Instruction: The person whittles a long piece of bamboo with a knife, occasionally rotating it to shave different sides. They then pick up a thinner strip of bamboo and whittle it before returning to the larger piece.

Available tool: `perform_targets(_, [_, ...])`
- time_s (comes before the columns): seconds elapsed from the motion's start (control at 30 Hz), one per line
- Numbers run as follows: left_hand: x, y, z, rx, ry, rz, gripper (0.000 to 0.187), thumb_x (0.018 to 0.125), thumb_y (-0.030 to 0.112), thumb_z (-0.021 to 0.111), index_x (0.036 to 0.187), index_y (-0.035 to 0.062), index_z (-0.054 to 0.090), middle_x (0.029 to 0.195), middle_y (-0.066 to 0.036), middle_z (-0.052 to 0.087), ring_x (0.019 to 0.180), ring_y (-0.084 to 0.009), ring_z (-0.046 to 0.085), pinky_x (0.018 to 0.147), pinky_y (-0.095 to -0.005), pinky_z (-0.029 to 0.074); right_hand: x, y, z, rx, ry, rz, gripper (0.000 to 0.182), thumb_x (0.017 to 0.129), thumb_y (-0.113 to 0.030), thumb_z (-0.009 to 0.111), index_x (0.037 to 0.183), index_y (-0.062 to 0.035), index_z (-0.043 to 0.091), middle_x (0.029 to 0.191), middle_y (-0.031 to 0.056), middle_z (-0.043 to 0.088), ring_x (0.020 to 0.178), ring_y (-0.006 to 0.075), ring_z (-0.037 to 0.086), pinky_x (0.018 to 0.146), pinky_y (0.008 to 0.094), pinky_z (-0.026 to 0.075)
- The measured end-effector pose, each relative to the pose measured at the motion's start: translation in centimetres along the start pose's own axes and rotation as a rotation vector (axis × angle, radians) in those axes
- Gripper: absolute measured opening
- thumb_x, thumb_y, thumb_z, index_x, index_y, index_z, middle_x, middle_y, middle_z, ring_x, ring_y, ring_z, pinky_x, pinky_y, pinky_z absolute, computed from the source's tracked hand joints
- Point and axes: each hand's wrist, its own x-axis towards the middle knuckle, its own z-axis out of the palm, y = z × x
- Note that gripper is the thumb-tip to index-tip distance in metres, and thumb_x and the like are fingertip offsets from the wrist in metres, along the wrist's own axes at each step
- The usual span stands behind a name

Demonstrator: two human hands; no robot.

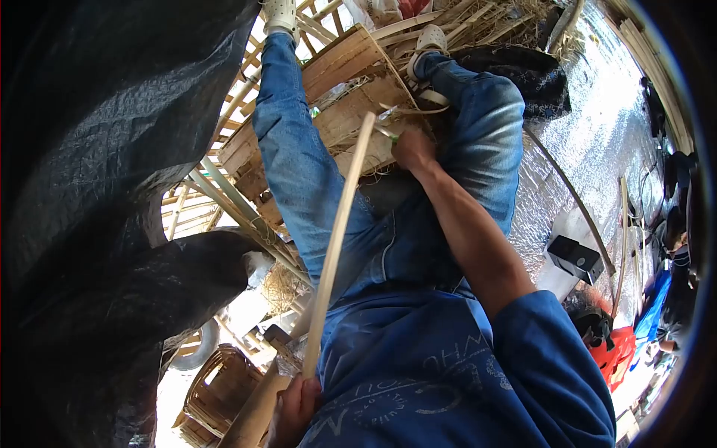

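Note:
A long pale bamboo strip (pixel 340 235) slants up across my lap, its far end between my knees. My left hand (pixel 297 407) is closed around its near end, beside my waist. Between my thighs, my right hand (pixel 413 148) is closed on a small knife (pixel 385 131) with a bit of green showing at the grip. The blade lies close to the strip's far end; whether it touches is too small to tell. Thin curled shavings (pixel 418 110) lie just past the right hand.
Wooden boards (pixel 343 63) lie between my legs over a slatted bamboo floor. Black plastic sheeting (pixel 112 187) hangs at the left. A woven basket (pixel 224 384) stands at lower left. At right, a black box-like object (pixel 575 257) rests on a shiny silver sheet (pixel 597 104).

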Motion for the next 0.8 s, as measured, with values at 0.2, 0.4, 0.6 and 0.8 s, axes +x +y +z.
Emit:
perform_targets(0.2, [4.8, -2.1, 1.8, 0.185, 0.155, 0.388, 0.030, 0.096, 0.031, 0.044, 0.091, 0.0048, 0.056, 0.060, -0.003, 0.053, 0.048, -0.0106, 0.048, 0.047, -0.0238, 0.041, 1.0, -0.4, -2.1, 0.516, 0.064, 0.155, 0.030, 0.083, -0.028, 0.059, 0.080, 0.0012, 0.066, 0.061, 0.0136, 0.061, 0.057, 0.0270, 0.061, 0.051, 0.0383, 0.044])
perform_targets(0.4, [14.5, 2.5, 0.0, -1.002, -0.440, -0.200, 0.027, 0.096, 0.039, 0.043, 0.088, 0.0144, 0.048, 0.054, 0.005, 0.036, 0.041, -0.0042, 0.027, 0.035, -0.0193, 0.018, -2.8, -4.2, -5.7, 1.147, -0.193, 0.060, 0.046, 0.088, -0.050, 0.056, 0.077, -0.0051, 0.055, 0.052, -0.0054, 0.036, 0.041, 0.0055, 0.031, 0.039, 0.0244, 0.022])
perform_targets(0.6, [19.8, 6.9, 1.5, -1.036, -0.616, -0.191, 0.030, 0.096, 0.039, 0.042, 0.089, 0.0103, 0.047, 0.057, 0.001, 0.040, 0.043, -0.0051, 0.030, 0.035, -0.0188, 0.023, -1.4, -3.9, -6.1, 1.320, -0.413, 0.121, 0.039, 0.087, -0.039, 0.061, 0.094, -0.0018, 0.066, 0.060, -0.0019, 0.046, 0.056, 0.0065, 0.041, 0.052, 0.0265, 0.035])
perform_targets(0.8, [24.9, 13.5, 3.6, -0.496, -0.296, 0.164, 0.030, 0.098, 0.030, 0.038, 0.099, 0.0022, 0.050, 0.070, -0.007, 0.056, 0.051, -0.0088, 0.050, 0.047, -0.0251, 0.046, 0.7, -1.8, -6.4, 1.434, -0.343, 0.136, 0.028, 0.087, -0.027, 0.060, 0.086, -0.0005, 0.067, 0.055, -0.0025, 0.047, 0.051, 0.0078, 0.040, 0.048, 0.0281, 0.034])
